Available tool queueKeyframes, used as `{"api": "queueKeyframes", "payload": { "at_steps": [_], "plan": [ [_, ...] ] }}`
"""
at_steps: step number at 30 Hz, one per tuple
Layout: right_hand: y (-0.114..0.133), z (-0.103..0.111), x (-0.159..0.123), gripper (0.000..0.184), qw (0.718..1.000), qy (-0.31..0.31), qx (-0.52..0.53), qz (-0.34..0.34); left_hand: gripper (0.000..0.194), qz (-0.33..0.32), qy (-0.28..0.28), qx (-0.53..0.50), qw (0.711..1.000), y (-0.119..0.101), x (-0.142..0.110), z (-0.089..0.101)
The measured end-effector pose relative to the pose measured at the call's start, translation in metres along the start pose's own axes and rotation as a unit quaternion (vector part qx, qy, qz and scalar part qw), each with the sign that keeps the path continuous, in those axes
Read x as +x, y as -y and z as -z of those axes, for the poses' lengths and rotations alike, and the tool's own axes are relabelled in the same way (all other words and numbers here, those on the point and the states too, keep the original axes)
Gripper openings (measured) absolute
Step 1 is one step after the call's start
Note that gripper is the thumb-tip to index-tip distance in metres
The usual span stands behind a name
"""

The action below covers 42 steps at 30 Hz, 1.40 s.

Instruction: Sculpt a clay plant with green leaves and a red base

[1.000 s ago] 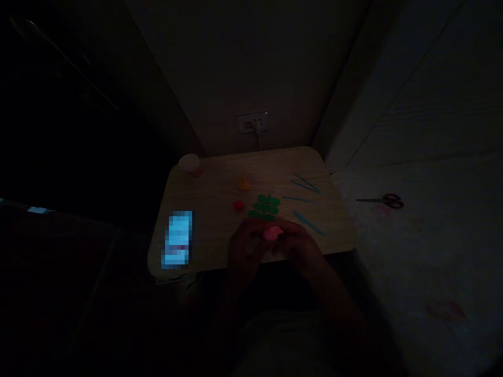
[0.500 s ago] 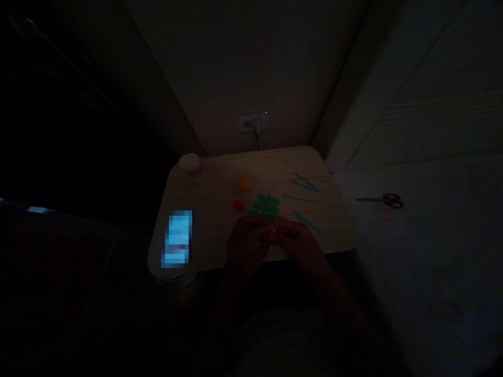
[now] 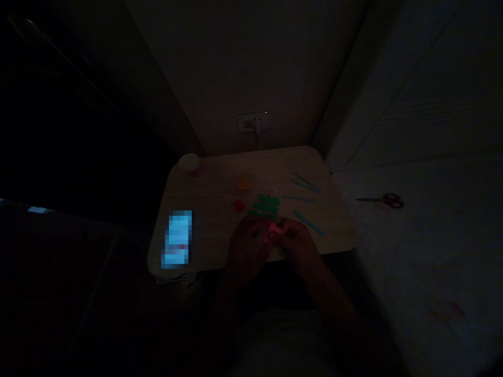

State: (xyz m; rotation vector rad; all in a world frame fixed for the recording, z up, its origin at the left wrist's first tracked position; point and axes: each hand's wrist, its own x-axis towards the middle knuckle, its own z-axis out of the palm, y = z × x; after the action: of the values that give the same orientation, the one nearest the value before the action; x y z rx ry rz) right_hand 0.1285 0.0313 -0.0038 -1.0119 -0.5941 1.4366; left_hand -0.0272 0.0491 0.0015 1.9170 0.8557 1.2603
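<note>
A pink piece of modelling clay [image 3: 272,232] is between my two hands, above the near edge of the table. My right hand [image 3: 297,242] pinches it between thumb and fingers. My left hand [image 3: 244,251] curls round its left side, though the dimness blurs those fingertips. Just beyond my hands lie flat green leaf-like clay pieces [image 3: 267,203] in rows. A small red clay lump [image 3: 238,205] rests to their left. Farther back is a yellow-orange clay shape [image 3: 243,182], pointed at the top.
Several thin blue modelling tools [image 3: 308,222] lie on the right of the wooden table [image 3: 220,230]. A lit phone [image 3: 177,238] is at the left, and a tub [image 3: 190,164] at the back left. Scissors [image 3: 387,200] lie on white cloth. A plug sits in a wall socket [image 3: 252,122].
The pink clay shows more between my hands and appears larger. My right fingers have shifted slightly round it, while the things on the table stay in place.
</note>
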Motion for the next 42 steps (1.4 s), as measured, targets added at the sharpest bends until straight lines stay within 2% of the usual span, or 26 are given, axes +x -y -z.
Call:
{"api": "queueKeyframes", "payload": {
  "at_steps": [4,8,14,19,23,27,30,36,42],
  "plan": [
    [-0.004,-0.001,0.001,0.043,1.0,0.007,0.029,-0.003,0.038,0.016,0.01,-0.032,0.999,0.001,0.0,0.002],
    [-0.001,0.001,0.001,0.032,0.995,0.07,0.051,-0.048,0.042,0.046,0.015,-0.075,0.996,0.007,-0.004,0.002],
    [0.002,0.01,0.001,0.039,0.989,0.113,0.058,-0.071,0.037,0.074,0.006,-0.092,0.993,0.011,-0.007,0.001],
    [-0.003,0.009,-0.001,0.029,0.987,0.142,-0.015,-0.071,0.042,0.061,0.012,-0.074,0.995,0.007,-0.004,0.003],
    [-0.001,0.01,-0.005,0.022,0.984,0.159,-0.018,-0.072,0.03,0.036,0.012,-0.042,0.998,0.004,-0.002,0.005],
    [0.007,0.013,-0.007,0.032,0.982,0.165,0.035,-0.081,0.014,-0.01,-0.014,0.001,1.0,0.001,0.001,0.005],
    [0.009,0.011,-0.008,0.038,0.985,0.164,0.006,-0.061,0.007,-0.047,-0.024,0.037,0.998,-0.002,0.002,0.003],
    [0.01,0.004,-0.007,0.019,0.985,0.149,-0.088,-0.011,0.008,-0.018,-0.02,0.085,0.996,-0.005,0.0,0.001],
    [0.012,0.007,-0.007,0.025,0.978,0.186,-0.097,-0.021,0.013,-0.028,-0.01,0.058,0.998,-0.004,-0.003,0.003]
  ]
}}
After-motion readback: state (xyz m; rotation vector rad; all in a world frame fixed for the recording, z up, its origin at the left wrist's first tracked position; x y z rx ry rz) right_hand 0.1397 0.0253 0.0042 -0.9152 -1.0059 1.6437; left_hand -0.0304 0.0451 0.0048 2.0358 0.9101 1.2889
